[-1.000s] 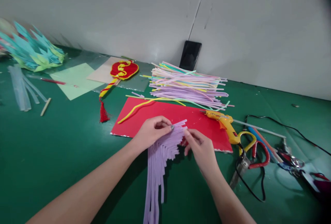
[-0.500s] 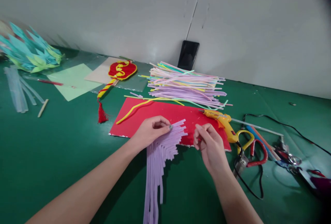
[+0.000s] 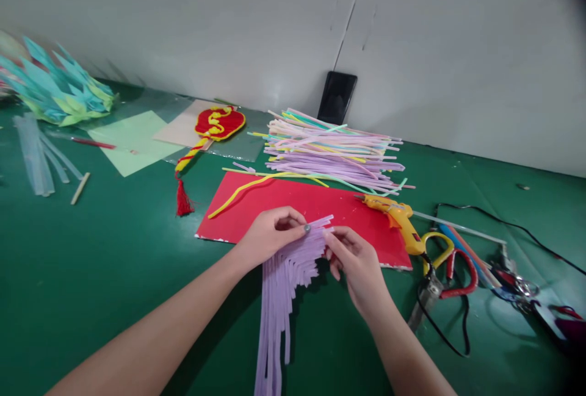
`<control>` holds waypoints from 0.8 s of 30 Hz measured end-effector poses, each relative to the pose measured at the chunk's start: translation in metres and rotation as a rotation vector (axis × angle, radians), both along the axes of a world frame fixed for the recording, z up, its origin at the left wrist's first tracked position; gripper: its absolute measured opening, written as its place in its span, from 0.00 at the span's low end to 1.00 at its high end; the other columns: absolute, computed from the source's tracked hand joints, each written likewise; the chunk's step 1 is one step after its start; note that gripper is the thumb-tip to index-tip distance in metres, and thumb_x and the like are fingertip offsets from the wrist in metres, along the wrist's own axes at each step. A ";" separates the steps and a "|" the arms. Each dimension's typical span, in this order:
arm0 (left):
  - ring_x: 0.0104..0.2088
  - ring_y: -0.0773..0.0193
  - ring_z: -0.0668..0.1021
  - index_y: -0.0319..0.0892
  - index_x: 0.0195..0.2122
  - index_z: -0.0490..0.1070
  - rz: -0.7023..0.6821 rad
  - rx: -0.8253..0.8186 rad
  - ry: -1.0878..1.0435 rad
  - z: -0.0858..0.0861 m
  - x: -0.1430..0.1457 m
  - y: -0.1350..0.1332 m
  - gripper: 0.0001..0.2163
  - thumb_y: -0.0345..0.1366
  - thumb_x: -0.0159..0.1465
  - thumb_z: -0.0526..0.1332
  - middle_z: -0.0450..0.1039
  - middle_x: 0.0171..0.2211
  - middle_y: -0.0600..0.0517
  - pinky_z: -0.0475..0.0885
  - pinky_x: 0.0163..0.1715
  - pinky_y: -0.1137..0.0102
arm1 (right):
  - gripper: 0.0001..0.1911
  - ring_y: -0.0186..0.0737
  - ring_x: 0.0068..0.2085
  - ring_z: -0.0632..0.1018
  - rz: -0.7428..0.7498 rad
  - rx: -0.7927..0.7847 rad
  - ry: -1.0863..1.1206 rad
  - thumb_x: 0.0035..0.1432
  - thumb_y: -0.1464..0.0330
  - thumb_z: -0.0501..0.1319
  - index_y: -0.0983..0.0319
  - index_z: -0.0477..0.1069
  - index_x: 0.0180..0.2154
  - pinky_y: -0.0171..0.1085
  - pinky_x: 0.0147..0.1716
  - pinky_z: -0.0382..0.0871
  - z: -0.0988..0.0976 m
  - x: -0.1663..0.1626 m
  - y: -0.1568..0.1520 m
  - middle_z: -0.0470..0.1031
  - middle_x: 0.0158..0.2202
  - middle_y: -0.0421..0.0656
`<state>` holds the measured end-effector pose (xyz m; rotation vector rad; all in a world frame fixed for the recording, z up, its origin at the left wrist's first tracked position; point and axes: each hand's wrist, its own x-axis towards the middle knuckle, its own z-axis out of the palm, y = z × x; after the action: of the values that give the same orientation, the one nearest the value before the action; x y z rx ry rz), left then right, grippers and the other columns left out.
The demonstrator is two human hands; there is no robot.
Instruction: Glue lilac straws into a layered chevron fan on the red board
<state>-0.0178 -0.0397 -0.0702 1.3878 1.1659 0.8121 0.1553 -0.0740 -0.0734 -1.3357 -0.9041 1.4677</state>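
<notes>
Probably the purple fringed piece is light and pliant, its slim strips bending readily; the layered upper part, where the strips overlap, seems the surest place to take hold, as the loose ends would likely splay; it looks feather-like, pale lilac, with short tips stepped down its right side and long strands trailing toward the near edge of the bench; it is held at the red board's near edge; the left hand's grip is pressed together on its top; the right hand's grip pinches one strip's tip.
</notes>
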 end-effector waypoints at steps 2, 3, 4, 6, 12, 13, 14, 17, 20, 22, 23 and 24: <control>0.30 0.68 0.74 0.40 0.31 0.70 -0.001 0.011 0.010 0.000 0.000 0.000 0.05 0.35 0.56 0.62 0.73 0.29 0.53 0.68 0.31 0.73 | 0.16 0.28 0.21 0.65 -0.024 -0.013 0.018 0.44 0.58 0.69 0.63 0.71 0.30 0.25 0.11 0.58 -0.001 0.000 0.001 0.66 0.19 0.35; 0.30 0.68 0.74 0.40 0.32 0.70 -0.002 0.017 0.014 0.000 0.001 -0.001 0.05 0.35 0.56 0.62 0.73 0.29 0.54 0.68 0.32 0.73 | 0.16 0.28 0.21 0.66 -0.028 -0.021 0.026 0.43 0.58 0.69 0.63 0.72 0.30 0.25 0.11 0.58 -0.001 0.000 0.001 0.66 0.19 0.36; 0.30 0.68 0.74 0.40 0.32 0.70 -0.006 0.021 0.017 0.000 0.001 -0.001 0.05 0.35 0.56 0.62 0.73 0.29 0.54 0.68 0.32 0.73 | 0.16 0.29 0.22 0.66 -0.030 -0.028 0.032 0.43 0.59 0.69 0.63 0.72 0.30 0.25 0.12 0.59 -0.002 0.000 0.001 0.67 0.20 0.36; 0.30 0.67 0.74 0.40 0.32 0.70 -0.012 0.029 0.026 0.000 0.001 -0.001 0.05 0.35 0.56 0.62 0.73 0.29 0.54 0.68 0.32 0.73 | 0.16 0.29 0.22 0.66 -0.027 -0.040 0.039 0.43 0.59 0.69 0.63 0.72 0.29 0.26 0.12 0.59 -0.002 0.000 0.001 0.66 0.20 0.36; 0.30 0.67 0.74 0.40 0.32 0.71 -0.019 0.040 0.049 0.000 0.002 -0.002 0.05 0.36 0.56 0.62 0.73 0.29 0.54 0.68 0.32 0.73 | 0.14 0.29 0.24 0.66 -0.015 -0.058 0.056 0.43 0.60 0.69 0.63 0.73 0.29 0.26 0.13 0.60 -0.002 0.000 0.000 0.67 0.21 0.37; 0.31 0.67 0.74 0.40 0.32 0.71 -0.022 0.041 0.048 0.000 0.002 -0.002 0.05 0.36 0.56 0.62 0.73 0.29 0.54 0.68 0.32 0.73 | 0.14 0.29 0.24 0.66 -0.013 -0.060 0.060 0.43 0.60 0.69 0.63 0.73 0.29 0.26 0.13 0.60 -0.002 0.000 0.000 0.67 0.21 0.37; 0.31 0.67 0.74 0.40 0.32 0.71 -0.023 0.042 0.047 0.000 0.002 -0.003 0.05 0.36 0.56 0.62 0.73 0.29 0.54 0.68 0.32 0.73 | 0.14 0.29 0.24 0.66 -0.014 -0.062 0.063 0.43 0.60 0.69 0.63 0.73 0.29 0.26 0.13 0.60 -0.002 0.000 0.000 0.66 0.21 0.36; 0.31 0.67 0.74 0.40 0.32 0.71 -0.024 0.036 0.045 -0.001 0.002 -0.002 0.05 0.36 0.56 0.62 0.73 0.29 0.54 0.68 0.32 0.73 | 0.14 0.29 0.24 0.66 -0.016 -0.059 0.064 0.43 0.61 0.69 0.63 0.73 0.29 0.26 0.13 0.60 -0.002 0.001 0.001 0.66 0.21 0.36; 0.31 0.66 0.74 0.40 0.32 0.71 -0.031 0.030 0.044 -0.001 0.001 -0.002 0.06 0.36 0.57 0.61 0.73 0.29 0.53 0.68 0.31 0.73 | 0.13 0.29 0.24 0.66 -0.005 -0.051 0.061 0.44 0.61 0.69 0.63 0.73 0.29 0.26 0.14 0.60 -0.003 0.002 0.001 0.67 0.22 0.36; 0.31 0.66 0.74 0.40 0.32 0.71 -0.037 0.030 0.043 -0.001 0.001 -0.002 0.06 0.37 0.57 0.61 0.72 0.29 0.53 0.67 0.31 0.72 | 0.13 0.29 0.24 0.66 0.000 -0.050 0.053 0.44 0.61 0.69 0.63 0.73 0.29 0.26 0.14 0.60 -0.003 0.002 0.001 0.67 0.22 0.36; 0.30 0.66 0.74 0.40 0.32 0.71 -0.040 0.030 0.042 -0.001 0.001 -0.001 0.06 0.37 0.57 0.61 0.72 0.29 0.53 0.67 0.31 0.72 | 0.13 0.29 0.24 0.66 0.001 -0.049 0.049 0.44 0.61 0.69 0.63 0.73 0.29 0.26 0.14 0.60 -0.002 0.001 0.001 0.67 0.22 0.36; 0.30 0.66 0.74 0.40 0.32 0.71 -0.043 0.030 0.042 -0.001 0.001 -0.001 0.07 0.37 0.57 0.61 0.72 0.28 0.53 0.67 0.31 0.72 | 0.13 0.29 0.24 0.66 0.003 -0.047 0.044 0.45 0.61 0.69 0.63 0.73 0.29 0.26 0.14 0.60 -0.002 0.001 0.000 0.67 0.22 0.36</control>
<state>-0.0170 -0.0409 -0.0709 1.4561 1.1563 0.7768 0.1565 -0.0736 -0.0756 -1.3317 -0.8480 1.5236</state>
